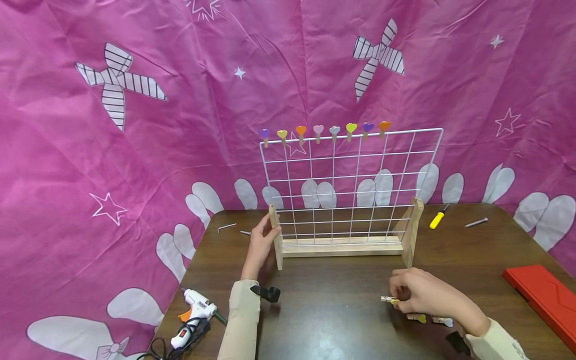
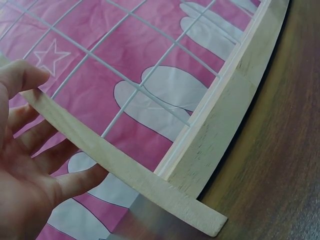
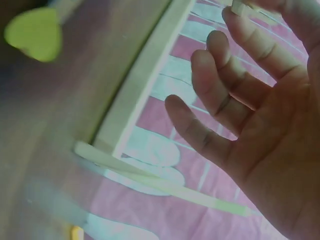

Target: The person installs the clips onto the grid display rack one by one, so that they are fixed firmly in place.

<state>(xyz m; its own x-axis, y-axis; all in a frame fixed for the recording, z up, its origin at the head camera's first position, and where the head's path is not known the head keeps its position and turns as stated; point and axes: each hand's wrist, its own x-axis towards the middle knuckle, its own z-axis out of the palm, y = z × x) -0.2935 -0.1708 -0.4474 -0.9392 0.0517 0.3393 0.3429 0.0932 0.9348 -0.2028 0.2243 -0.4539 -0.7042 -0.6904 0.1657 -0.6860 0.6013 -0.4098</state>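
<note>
A white wire grid (image 1: 334,194) stands upright in a wooden base (image 1: 342,250) on the table. Several small wooden clothespins with coloured hearts are clipped along its top wire, from a purple heart (image 1: 264,133) at the left to an orange one (image 1: 384,126). My left hand (image 1: 260,246) grips the left wooden upright (image 2: 100,150), thumb on one side and fingers behind. In front of the right upright (image 1: 413,235), my right hand (image 1: 427,292) pinches a small clothespin (image 1: 388,299) just above the table. Beneath that hand lie a yellow-heart clothespin (image 1: 416,318) and a pale-heart one (image 1: 443,321).
A white hot glue gun (image 1: 198,307) with its black cord lies at the front left. The red case (image 1: 542,300) is at the right edge. Behind the stand are a yellow screwdriver (image 1: 435,221), a bolt (image 1: 476,222) and a hex key (image 1: 226,227). A pink curtain (image 1: 202,125) hangs behind.
</note>
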